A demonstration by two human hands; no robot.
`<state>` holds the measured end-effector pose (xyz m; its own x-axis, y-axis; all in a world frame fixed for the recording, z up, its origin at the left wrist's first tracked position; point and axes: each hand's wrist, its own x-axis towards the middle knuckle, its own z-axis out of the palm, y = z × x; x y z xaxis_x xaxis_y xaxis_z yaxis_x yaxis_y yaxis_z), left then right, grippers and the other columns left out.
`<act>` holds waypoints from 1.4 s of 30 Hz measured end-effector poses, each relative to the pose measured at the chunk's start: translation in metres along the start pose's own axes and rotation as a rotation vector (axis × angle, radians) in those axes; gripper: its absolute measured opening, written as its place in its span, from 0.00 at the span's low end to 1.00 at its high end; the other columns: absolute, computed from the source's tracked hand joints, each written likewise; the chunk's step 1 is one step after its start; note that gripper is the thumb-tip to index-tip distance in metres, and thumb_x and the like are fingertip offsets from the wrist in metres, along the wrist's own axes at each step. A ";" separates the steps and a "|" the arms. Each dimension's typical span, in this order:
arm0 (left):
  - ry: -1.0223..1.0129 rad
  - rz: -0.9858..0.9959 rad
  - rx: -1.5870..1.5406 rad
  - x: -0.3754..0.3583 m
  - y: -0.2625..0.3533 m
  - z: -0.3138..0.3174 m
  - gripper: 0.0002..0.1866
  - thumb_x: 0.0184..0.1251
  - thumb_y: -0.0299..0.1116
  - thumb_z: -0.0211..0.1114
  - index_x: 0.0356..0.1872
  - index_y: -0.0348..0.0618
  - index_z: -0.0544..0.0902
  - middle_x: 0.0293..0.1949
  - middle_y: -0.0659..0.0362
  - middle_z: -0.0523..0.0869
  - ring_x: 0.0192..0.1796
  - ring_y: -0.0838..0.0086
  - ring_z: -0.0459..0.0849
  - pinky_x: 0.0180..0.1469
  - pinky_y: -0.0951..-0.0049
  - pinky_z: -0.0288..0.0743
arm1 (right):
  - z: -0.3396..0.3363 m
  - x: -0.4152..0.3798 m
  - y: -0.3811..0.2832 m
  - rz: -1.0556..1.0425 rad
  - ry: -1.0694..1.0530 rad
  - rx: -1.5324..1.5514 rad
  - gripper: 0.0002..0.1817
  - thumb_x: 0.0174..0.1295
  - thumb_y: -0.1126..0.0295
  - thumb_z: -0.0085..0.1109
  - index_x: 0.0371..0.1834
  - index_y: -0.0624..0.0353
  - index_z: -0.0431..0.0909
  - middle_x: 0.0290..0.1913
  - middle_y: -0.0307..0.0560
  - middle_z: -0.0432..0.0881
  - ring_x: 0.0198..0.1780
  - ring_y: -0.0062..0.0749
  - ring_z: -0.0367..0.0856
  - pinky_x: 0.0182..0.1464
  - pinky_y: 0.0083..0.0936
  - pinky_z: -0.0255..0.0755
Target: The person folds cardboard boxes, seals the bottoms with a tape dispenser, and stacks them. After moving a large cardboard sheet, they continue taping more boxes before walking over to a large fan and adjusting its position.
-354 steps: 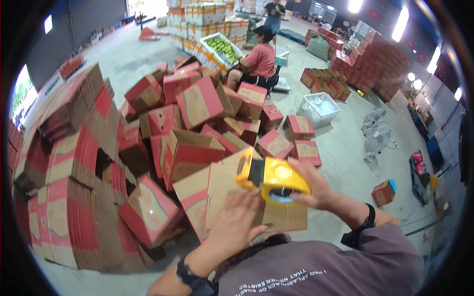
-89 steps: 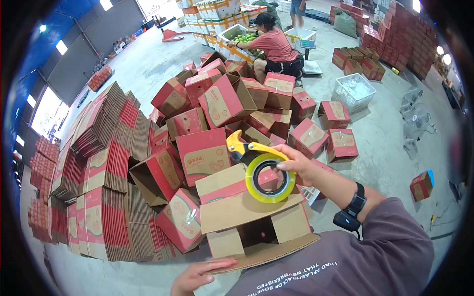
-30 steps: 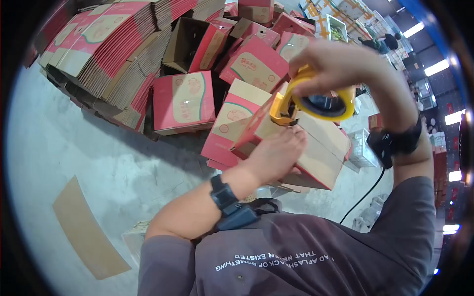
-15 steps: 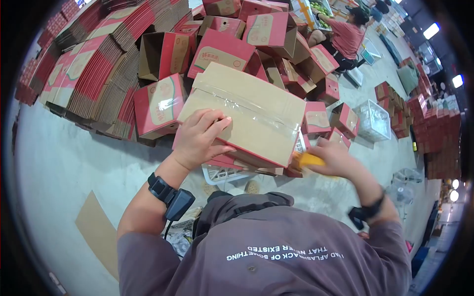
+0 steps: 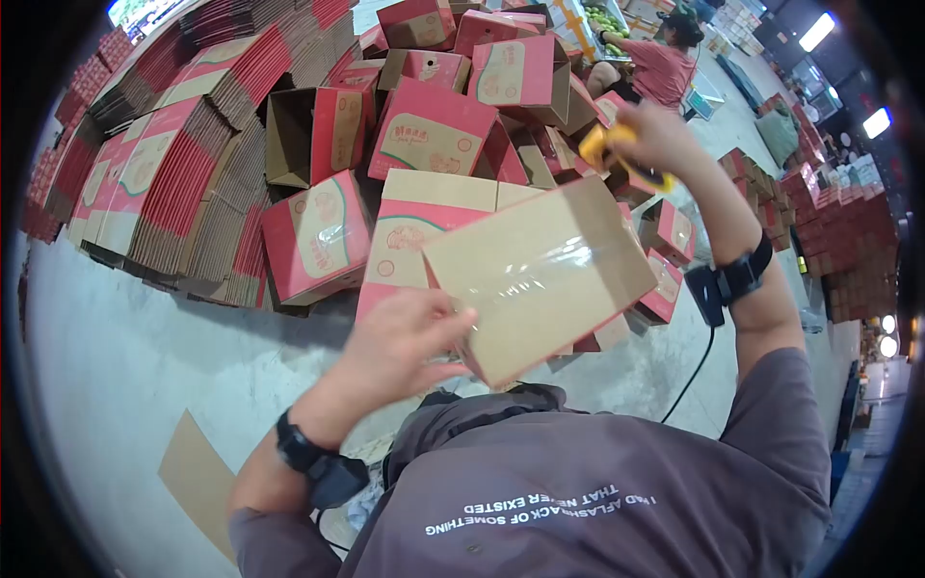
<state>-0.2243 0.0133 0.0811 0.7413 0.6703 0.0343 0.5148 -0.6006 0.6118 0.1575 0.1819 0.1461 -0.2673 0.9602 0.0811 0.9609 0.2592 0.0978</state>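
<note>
A cardboard box is tilted in front of me, its plain brown face up with shiny clear tape along it. My left hand grips the box at its near left edge, the thumb and fingers slightly blurred. Raised beyond the box's far right corner, my right hand is closed round a yellow tape dispenser. The dispenser is apart from the box. Behind the held box lies a flat-topped red and brown carton, partly covered by it.
Several open red cartons lie heaped beyond my hands. Stacks of flattened cartons stand at the left. A person in a pink shirt sits at the back beside a crate of green fruit. A loose cardboard sheet lies on the floor.
The held box has turned and tipped, its right end now nearer the heap. My right hand has moved up and away with the tape dispenser. My left hand has shifted down toward me.
</note>
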 end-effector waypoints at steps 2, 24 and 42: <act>0.122 0.297 0.188 0.021 -0.002 0.010 0.36 0.47 0.54 0.69 0.58 0.48 0.75 0.63 0.53 0.70 0.67 0.57 0.66 0.64 0.58 0.63 | -0.026 0.039 -0.008 -0.049 0.116 0.116 0.23 0.51 0.51 0.59 0.40 0.59 0.80 0.38 0.51 0.81 0.41 0.45 0.81 0.44 0.38 0.74; 0.342 0.417 0.150 0.105 -0.012 0.049 0.38 0.41 0.56 0.71 0.57 0.52 0.76 0.61 0.59 0.73 0.64 0.62 0.68 0.63 0.59 0.62 | -0.136 -0.139 -0.070 -0.008 -0.675 0.098 0.24 0.54 0.44 0.59 0.34 0.56 0.84 0.25 0.51 0.81 0.32 0.45 0.82 0.38 0.40 0.74; 0.794 -0.066 -0.231 0.197 -0.049 -0.042 0.26 0.65 0.34 0.62 0.61 0.32 0.68 0.61 0.41 0.70 0.63 0.52 0.70 0.64 0.57 0.63 | 0.166 -0.112 -0.006 0.391 0.337 1.408 0.26 0.60 0.57 0.62 0.56 0.61 0.72 0.46 0.45 0.78 0.47 0.31 0.77 0.51 0.28 0.71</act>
<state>-0.1218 0.1927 0.0906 0.1435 0.8611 0.4878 0.3810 -0.5030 0.7758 0.1935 0.0895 -0.0280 0.2006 0.9731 0.1130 0.2029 0.0716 -0.9766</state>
